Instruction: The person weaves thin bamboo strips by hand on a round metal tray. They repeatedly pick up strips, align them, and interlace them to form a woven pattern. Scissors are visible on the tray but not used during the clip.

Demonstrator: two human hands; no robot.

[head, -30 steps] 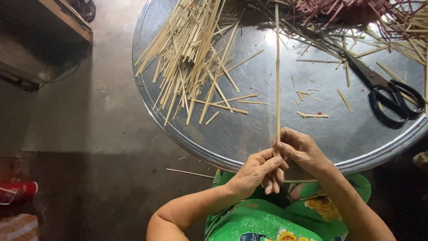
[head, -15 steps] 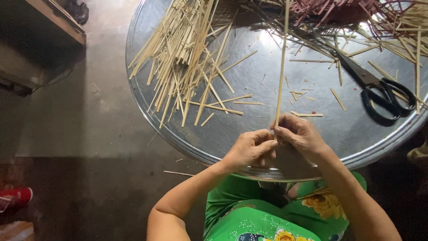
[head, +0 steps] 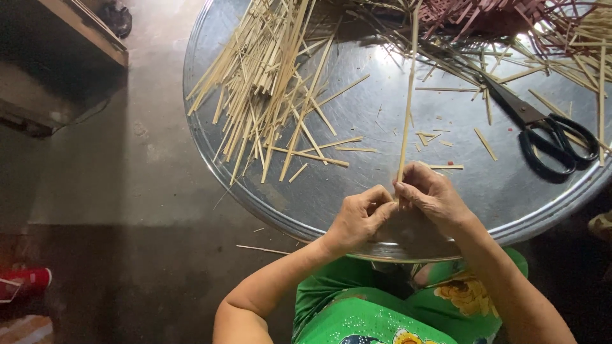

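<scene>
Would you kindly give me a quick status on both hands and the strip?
Left hand and right hand pinch the bamboo strip at its near end. Strip upright over the metal tray. Scissors lie right, clear.

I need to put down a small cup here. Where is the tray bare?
Bare metal on the round tray lies between the pale strip pile and the long strip, and between that strip and the black scissors. The far edge is crowded with reddish strips.
</scene>
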